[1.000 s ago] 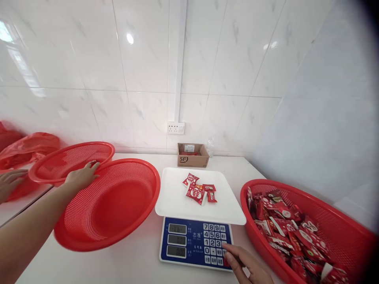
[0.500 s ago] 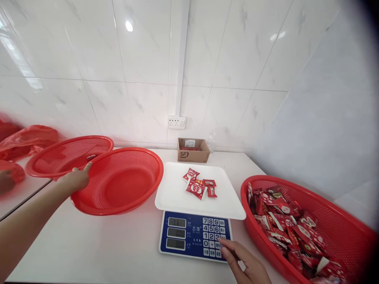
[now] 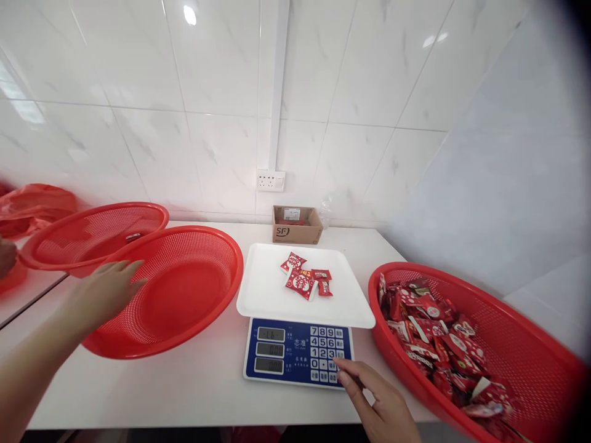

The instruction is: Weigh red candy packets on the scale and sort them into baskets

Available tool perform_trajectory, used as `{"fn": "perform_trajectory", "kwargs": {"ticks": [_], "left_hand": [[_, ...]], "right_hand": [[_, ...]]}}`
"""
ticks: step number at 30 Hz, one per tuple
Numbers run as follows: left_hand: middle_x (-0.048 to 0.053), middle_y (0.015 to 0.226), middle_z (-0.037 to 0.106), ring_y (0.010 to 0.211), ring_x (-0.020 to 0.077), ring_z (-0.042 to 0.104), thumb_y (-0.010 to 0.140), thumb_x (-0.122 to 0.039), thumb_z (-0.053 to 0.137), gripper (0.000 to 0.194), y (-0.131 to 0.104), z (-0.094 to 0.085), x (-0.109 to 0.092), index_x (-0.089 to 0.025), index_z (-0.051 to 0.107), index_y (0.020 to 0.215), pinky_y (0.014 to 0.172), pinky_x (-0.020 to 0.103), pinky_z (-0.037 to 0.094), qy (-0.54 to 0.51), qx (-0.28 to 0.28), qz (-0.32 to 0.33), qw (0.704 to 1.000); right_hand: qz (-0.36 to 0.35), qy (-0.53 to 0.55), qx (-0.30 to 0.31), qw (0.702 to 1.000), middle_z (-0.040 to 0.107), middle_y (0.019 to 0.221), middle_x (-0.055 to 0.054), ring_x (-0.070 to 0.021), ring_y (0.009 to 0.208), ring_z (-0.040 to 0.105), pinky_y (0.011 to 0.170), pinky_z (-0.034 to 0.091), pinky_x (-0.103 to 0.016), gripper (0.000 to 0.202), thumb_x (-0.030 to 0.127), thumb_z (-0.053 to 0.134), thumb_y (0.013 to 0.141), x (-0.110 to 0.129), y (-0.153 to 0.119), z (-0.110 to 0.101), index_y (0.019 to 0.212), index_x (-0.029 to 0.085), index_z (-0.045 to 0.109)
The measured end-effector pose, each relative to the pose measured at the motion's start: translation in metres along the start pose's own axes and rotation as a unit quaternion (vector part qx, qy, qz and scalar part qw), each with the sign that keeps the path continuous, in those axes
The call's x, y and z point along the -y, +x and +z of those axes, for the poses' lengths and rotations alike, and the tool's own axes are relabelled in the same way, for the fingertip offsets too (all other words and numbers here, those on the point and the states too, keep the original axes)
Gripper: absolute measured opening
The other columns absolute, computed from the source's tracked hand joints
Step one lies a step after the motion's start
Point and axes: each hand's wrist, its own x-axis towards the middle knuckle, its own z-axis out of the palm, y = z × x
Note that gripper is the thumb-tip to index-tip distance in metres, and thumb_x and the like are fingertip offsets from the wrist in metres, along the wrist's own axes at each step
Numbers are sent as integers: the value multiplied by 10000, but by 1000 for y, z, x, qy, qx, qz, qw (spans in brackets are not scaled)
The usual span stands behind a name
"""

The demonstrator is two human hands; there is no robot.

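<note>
My left hand point(image 3: 104, 294) hovers above the left rim of a red plastic basket point(image 3: 184, 295). Its fingers are stretched out and it holds nothing. My right hand point(image 3: 376, 394) lies at the lower right of a blue scale keypad point(image 3: 299, 354), index finger and thumb apart, the fingertip at the keys. On the scale's white pan point(image 3: 272, 301) rest several red wrapped snack packets point(image 3: 301, 283), two larger and some small. To the right, a red basket point(image 3: 415, 269) holds a heap of similar red packets point(image 3: 438, 332).
Behind the left basket stands another red basket point(image 3: 50, 237) with a small packet point(image 3: 133, 237) inside. A small cardboard box point(image 3: 297, 234) sits by the tiled wall, below a socket point(image 3: 271, 180). Red plastic bags point(image 3: 37, 209) and another person's hand point(image 3: 6, 257) are at the left edge.
My left hand has let go of the near left basket's rim, its fingers now stretched out. That basket has shifted left and toward me. My right hand stays by the keypad.
</note>
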Motion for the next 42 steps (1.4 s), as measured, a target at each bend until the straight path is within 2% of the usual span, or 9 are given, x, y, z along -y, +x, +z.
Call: {"fn": "perform_trajectory", "kwargs": {"ticks": [3,8,13,17,22,29,34,38,42], "left_hand": [[34,1350,502,1212,273,470,914,-449,335,440,-8,-7,-64,-299,418,1319,933,424,428,-101,47,164,980],[81,1375,474,1260,227,416,914,-338,414,433,-7,6,-186,-204,423,1325,1022,362,366,-117,55,458,880],[131,1281,523,1179,266,478,898,-325,467,414,6,31,-251,-166,460,1280,971,379,391,-31,29,531,846],[114,1168,587,1047,225,566,894,-155,420,351,10,34,-257,-172,480,1239,839,320,459,-15,31,518,855],[111,1144,601,1032,227,572,839,-30,384,411,12,10,-212,-173,480,1212,753,303,478,13,10,454,891],[138,1134,621,1071,313,563,917,-430,335,426,18,-18,-142,-176,519,1206,753,415,504,12,51,262,964],[122,1491,286,1373,277,226,885,-478,416,609,17,0,-178,-215,274,1417,1081,441,262,-81,87,388,914],[133,1545,65,1397,351,46,817,-626,424,800,29,14,-233,-238,136,1455,1073,541,202,-124,162,409,890],[178,1531,101,1379,406,79,747,-768,316,911,37,25,-282,-223,137,1456,1017,616,226,-118,174,426,880]], "right_hand": [[0,16,6,1000,723,934,-50,-173,862,682,740,557,-232,213,336,519,873,16,6,5,986,244,675],[-36,27,15,999,715,928,-54,-169,854,668,746,547,-255,215,298,493,890,39,11,11,1004,231,664],[-56,15,-1,998,713,913,-55,-167,842,667,739,543,-251,211,277,491,892,47,5,1,1009,227,659],[-34,-1,-16,999,715,913,-65,-172,837,673,734,545,-245,213,291,494,889,42,-1,-8,991,225,670],[-19,3,-21,1000,717,913,-77,-183,829,676,720,553,-255,242,332,486,888,35,-2,-11,987,223,678],[-1,40,10,999,719,918,-66,-181,845,674,745,549,-257,236,335,489,888,31,10,-3,983,230,678],[-29,52,24,998,718,927,-70,-185,849,670,755,544,-271,240,330,481,891,38,18,4,981,225,677],[-34,48,25,998,715,953,-73,-183,877,664,774,537,-268,238,319,478,896,41,13,-1,1004,229,670],[-24,40,5,999,715,927,-66,-172,848,669,744,539,-239,228,319,488,892,37,0,-11,1000,231,668]]}}
